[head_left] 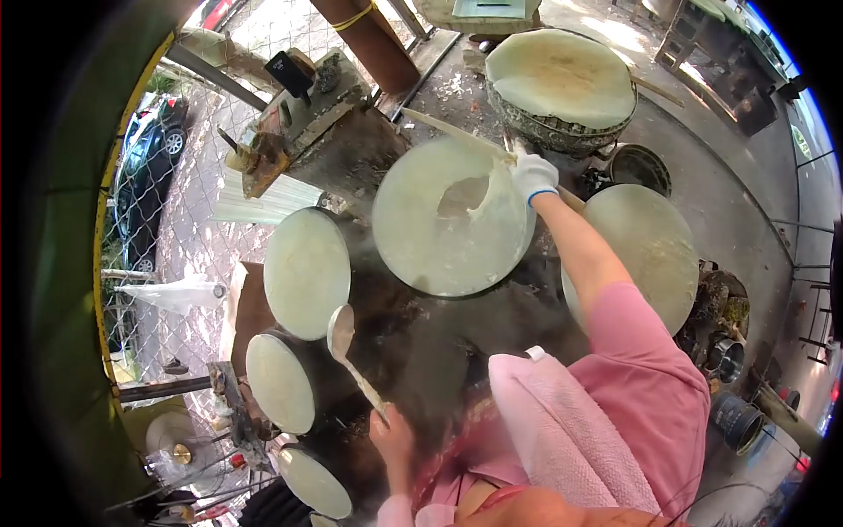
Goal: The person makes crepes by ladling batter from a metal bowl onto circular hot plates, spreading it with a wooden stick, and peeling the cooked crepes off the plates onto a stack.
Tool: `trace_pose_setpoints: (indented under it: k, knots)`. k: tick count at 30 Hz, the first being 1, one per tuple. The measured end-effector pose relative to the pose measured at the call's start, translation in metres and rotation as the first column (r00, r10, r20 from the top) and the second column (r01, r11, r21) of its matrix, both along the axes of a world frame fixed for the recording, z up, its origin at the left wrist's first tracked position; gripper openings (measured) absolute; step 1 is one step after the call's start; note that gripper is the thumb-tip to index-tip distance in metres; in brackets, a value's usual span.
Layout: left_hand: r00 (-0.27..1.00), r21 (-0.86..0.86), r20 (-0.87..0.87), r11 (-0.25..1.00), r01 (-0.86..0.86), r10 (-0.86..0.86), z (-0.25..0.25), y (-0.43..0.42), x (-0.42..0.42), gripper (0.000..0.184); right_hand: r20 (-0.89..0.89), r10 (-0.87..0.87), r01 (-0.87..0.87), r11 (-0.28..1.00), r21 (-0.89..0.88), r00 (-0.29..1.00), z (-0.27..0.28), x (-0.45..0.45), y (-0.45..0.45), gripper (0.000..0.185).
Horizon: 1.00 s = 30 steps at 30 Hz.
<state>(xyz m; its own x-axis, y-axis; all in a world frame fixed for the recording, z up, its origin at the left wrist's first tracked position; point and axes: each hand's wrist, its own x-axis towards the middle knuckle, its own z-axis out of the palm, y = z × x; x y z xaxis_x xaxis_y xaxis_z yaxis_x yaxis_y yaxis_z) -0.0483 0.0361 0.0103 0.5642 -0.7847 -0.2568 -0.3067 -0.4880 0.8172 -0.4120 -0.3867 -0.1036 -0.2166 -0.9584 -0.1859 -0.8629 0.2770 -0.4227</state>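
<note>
My right hand [533, 176], in a white glove with a blue cuff, closes around a long, thin wooden stick [458, 134]. It is at the upper right rim of a large round griddle [417, 250]. A pale, thin sheet of batter [496, 250] covers much of that griddle, with an irregular gap near its middle. Down at the lower left, my bare left hand [392, 432] grips the handle of a ladle [342, 332]. The ladle's pale bowl points up beside two smaller round surfaces, a left disc [307, 272] and a lower left disc [279, 383].
Another pale disc [645, 250] lies under my right arm. A pale sheet-covered round top [562, 77] sits on a dark pot behind. A blackened block [342, 149] stands at upper left, near a wire fence. Buckets [736, 420] line the right side.
</note>
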Motion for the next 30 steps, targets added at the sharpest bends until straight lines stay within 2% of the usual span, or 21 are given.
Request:
trace_pose_setpoints:
  k: [2, 3, 4, 5, 6, 7, 8, 9, 10, 11, 14, 15, 16, 18, 19, 23, 24, 26, 28, 29, 30]
  knots:
    - [0.998, -0.018, -0.054, 1.0, -0.015, 0.014, 0.009, -0.004, -0.005, 0.01, 0.03, -0.005, 0.006, 0.999, -0.048, 1.0, 0.005, 0.013, 0.002, 0.058]
    - [0.999, -0.026, -0.042, 1.0, 0.006, -0.007, 0.01, -0.007, -0.004, 0.01, 0.124, 0.049, -0.033, 0.992, -0.125, 0.991, 0.025, 0.024, 0.026, 0.056]
    - [0.999, -0.036, -0.032, 0.999, 0.027, -0.028, 0.01, -0.01, -0.004, 0.01, 0.213, 0.123, -0.055, 0.953, -0.299, 0.969, 0.007, 0.031, 0.048, 0.056]
    - [0.998, -0.047, -0.024, 0.998, 0.048, -0.05, 0.01, -0.013, -0.003, 0.01, 0.297, 0.189, -0.062, 0.919, -0.39, 0.936, -0.002, 0.037, 0.074, 0.058]
    - [0.995, -0.06, 0.03, 0.994, 0.093, -0.092, 0.01, -0.016, -0.002, 0.01, 0.394, 0.21, -0.083, 0.945, -0.315, 0.895, 0.002, 0.037, 0.105, 0.057]
    - [0.988, -0.07, 0.085, 0.988, 0.136, -0.13, 0.008, -0.021, 0.0, 0.01, 0.479, 0.112, -0.007, 0.977, -0.215, 0.87, 0.033, 0.035, 0.145, 0.055]
    - [0.988, -0.082, 0.061, 0.986, 0.146, -0.141, 0.007, -0.024, 0.003, 0.01, 0.62, 0.065, 0.176, 0.931, -0.32, 0.781, 0.017, 0.034, 0.176, 0.051]
    - [0.988, -0.093, 0.036, 0.984, 0.155, -0.152, 0.005, -0.028, 0.005, 0.01, 0.68, 0.032, 0.321, 0.865, -0.386, 0.733, -0.021, 0.03, 0.199, 0.05]
    - [0.987, -0.104, 0.01, 0.981, 0.164, -0.163, 0.004, -0.032, 0.008, 0.01, 0.775, -0.157, 0.378, 0.919, -0.113, 0.612, -0.022, 0.023, 0.225, 0.049]
    - [0.988, -0.098, -0.025, 0.983, 0.152, -0.155, 0.005, -0.04, 0.005, 0.01, 0.802, -0.358, 0.39, 0.905, 0.171, 0.479, -0.019, 0.02, 0.246, 0.048]
    - [0.977, -0.129, -0.133, 0.98, 0.151, -0.168, 0.008, -0.062, -0.003, 0.011, 0.85, -0.505, 0.11, 0.863, 0.493, 0.149, 0.033, 0.033, 0.283, 0.044]
    - [0.974, -0.142, -0.121, 0.974, 0.175, -0.193, 0.01, -0.068, -0.006, 0.011, 0.842, -0.525, 0.07, 0.851, 0.521, 0.124, 0.031, 0.032, 0.283, 0.042]
    - [0.97, -0.156, -0.105, 0.967, 0.201, -0.218, 0.014, -0.073, -0.008, 0.012, 0.845, -0.513, 0.145, 0.857, 0.495, 0.15, 0.028, 0.029, 0.28, 0.043]
    - [0.959, -0.12, -0.211, 0.979, 0.166, -0.189, 0.029, -0.08, -0.013, 0.016, 0.851, -0.484, 0.287, 0.861, 0.421, 0.203, 0.01, 0.015, 0.27, 0.043]
    - [0.95, -0.1, -0.265, 0.984, 0.145, -0.167, 0.033, -0.08, -0.014, 0.018, 0.891, -0.418, 0.29, 0.887, 0.359, 0.176, -0.046, 0.002, 0.263, 0.042]
    - [0.957, -0.147, -0.218, 0.976, 0.163, -0.192, 0.013, -0.077, -0.009, 0.017, 0.828, -0.456, 0.102, 0.888, 0.448, 0.327, -0.02, 0.018, 0.274, 0.043]
    - [0.955, -0.162, -0.225, 0.974, 0.161, -0.195, 0.006, -0.076, -0.009, 0.016, 0.817, -0.503, 0.04, 0.857, 0.514, 0.281, 0.013, 0.022, 0.279, 0.044]
    - [0.958, -0.173, -0.22, 0.974, 0.15, -0.186, -0.003, -0.072, -0.011, 0.015, 0.85, -0.421, 0.006, 0.897, 0.442, 0.318, 0.038, 0.021, 0.278, 0.044]
    - [0.967, -0.155, -0.196, 0.979, 0.132, -0.162, -0.007, -0.065, -0.014, 0.016, 0.868, -0.124, 0.105, 0.991, 0.083, 0.482, -0.03, -0.001, 0.261, 0.042]
    - [0.966, -0.139, -0.215, 0.983, 0.118, -0.147, -0.005, -0.062, -0.018, 0.016, 0.876, -0.211, 0.1, 0.977, 0.186, 0.433, -0.016, -0.014, 0.251, 0.044]
    - [0.964, -0.12, -0.234, 0.987, 0.104, -0.13, 0.0, -0.058, -0.023, 0.016, 0.825, -0.264, 0.087, 0.963, 0.256, 0.499, 0.004, -0.02, 0.244, 0.047]
